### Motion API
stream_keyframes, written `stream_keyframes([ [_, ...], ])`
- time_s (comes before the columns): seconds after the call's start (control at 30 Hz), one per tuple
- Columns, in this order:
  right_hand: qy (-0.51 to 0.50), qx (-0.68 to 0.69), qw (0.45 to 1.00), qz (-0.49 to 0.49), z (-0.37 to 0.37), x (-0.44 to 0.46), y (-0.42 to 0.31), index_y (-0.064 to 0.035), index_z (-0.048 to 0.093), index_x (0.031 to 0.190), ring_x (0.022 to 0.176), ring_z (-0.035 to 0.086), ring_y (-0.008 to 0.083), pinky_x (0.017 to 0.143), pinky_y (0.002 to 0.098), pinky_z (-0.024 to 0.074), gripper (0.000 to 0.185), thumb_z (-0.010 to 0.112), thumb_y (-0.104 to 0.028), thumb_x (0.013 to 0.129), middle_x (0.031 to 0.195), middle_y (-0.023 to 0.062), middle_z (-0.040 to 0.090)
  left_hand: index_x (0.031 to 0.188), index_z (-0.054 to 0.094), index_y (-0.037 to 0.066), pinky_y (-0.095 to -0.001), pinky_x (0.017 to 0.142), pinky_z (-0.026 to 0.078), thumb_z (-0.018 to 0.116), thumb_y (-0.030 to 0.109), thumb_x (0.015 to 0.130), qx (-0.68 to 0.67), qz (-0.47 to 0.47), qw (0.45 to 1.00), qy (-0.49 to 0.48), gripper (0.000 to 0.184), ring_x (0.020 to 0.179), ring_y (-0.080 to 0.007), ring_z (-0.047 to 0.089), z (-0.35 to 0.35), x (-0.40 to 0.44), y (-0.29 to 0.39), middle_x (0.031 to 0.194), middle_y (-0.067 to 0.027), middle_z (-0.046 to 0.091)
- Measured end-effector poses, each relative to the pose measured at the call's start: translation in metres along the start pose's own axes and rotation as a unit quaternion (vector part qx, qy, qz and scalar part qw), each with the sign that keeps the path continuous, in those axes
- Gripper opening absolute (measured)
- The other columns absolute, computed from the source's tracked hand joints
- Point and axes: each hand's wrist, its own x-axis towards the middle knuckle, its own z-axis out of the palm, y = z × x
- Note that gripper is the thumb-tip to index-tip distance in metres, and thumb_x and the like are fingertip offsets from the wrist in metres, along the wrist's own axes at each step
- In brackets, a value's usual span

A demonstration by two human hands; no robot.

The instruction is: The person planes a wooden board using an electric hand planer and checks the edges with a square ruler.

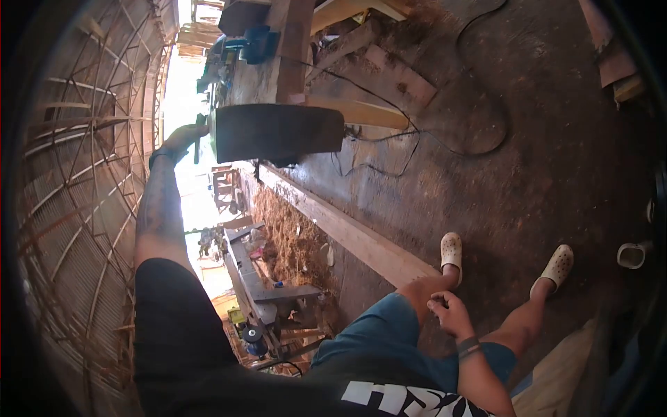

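Observation:
My left hand, arm stretched far out, is closed on a dark flat bar at the near end of a wooden workbench. A broad dark panel covers that end, right beside the hand. How the bar joins the bench is hidden. Farther along the bench sits a blue metal tool, its kind unclear. My right hand hangs low in front of my legs with curled fingers, and nothing shows in it.
A long timber beam runs diagonally toward my feet. Black cable loops over the floor beside loose boards. Wood shavings are heaped near a second bench. A white ring-shaped thing lies at the right.

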Motion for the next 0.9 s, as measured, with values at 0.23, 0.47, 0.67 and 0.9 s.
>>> stream_keyframes([
  [0.23,-0.01,0.023,1.0,0.007,0.0,0.002,0.011,0.0,0.075,0.124,0.102,0.075,0.0236,0.092,0.0374,0.0573,0.042,0.079,-0.032,0.097,0.111,0.0154,0.079,0.161,0.054,0.01,-0.0686,0.126,0.011,0.078,0.065,0.093,0.002,-0.016,1.0,0.001,0.091,0.164,-0.0387,0.027,-0.006,0.014,-0.009,0.171,-0.0189,0.043],
  [0.47,-0.008,0.042,0.999,0.006,0.003,0.002,0.008,-0.0001,0.075,0.124,0.102,0.074,0.0226,0.092,0.0371,0.0569,0.04,0.079,-0.031,0.098,0.11,0.0141,0.079,0.165,0.046,0.005,-0.0707,0.126,0.01,0.078,0.069,0.092,-0.033,-0.014,0.999,-0.023,0.102,0.164,-0.0393,0.027,-0.017,0.038,-0.029,0.172,-0.0216,0.041],
  [0.67,-0.01,0.019,0.999,0.023,0.001,0.004,0.018,-0.0008,0.075,0.123,0.093,0.073,0.0206,0.085,0.0364,0.0579,0.038,0.079,-0.029,0.098,0.105,0.0123,0.078,0.15,0.062,0.001,-0.0391,0.101,0.052,0.078,0.041,0.101,-0.047,0.089,0.994,0.045,0.065,0.121,-0.027,0.067,0.019,0.001,-0.014,0.135,-0.0136,0.071],
  [0.9,0.021,-0.383,0.923,0.005,-0.056,-0.055,0.004,-0.0062,0.079,0.118,0.109,0.077,0.0339,0.099,0.045,0.0589,0.045,0.082,-0.043,0.092,0.112,0.0178,0.08,0.133,0.075,-0.003,-0.0373,0.104,0.054,0.078,0.033,0.102,-0.115,0.274,0.891,0.343,0.047,0.12,-0.0254,0.069,0.128,-0.019,-0.132,0.125,-0.0162,0.077],
])
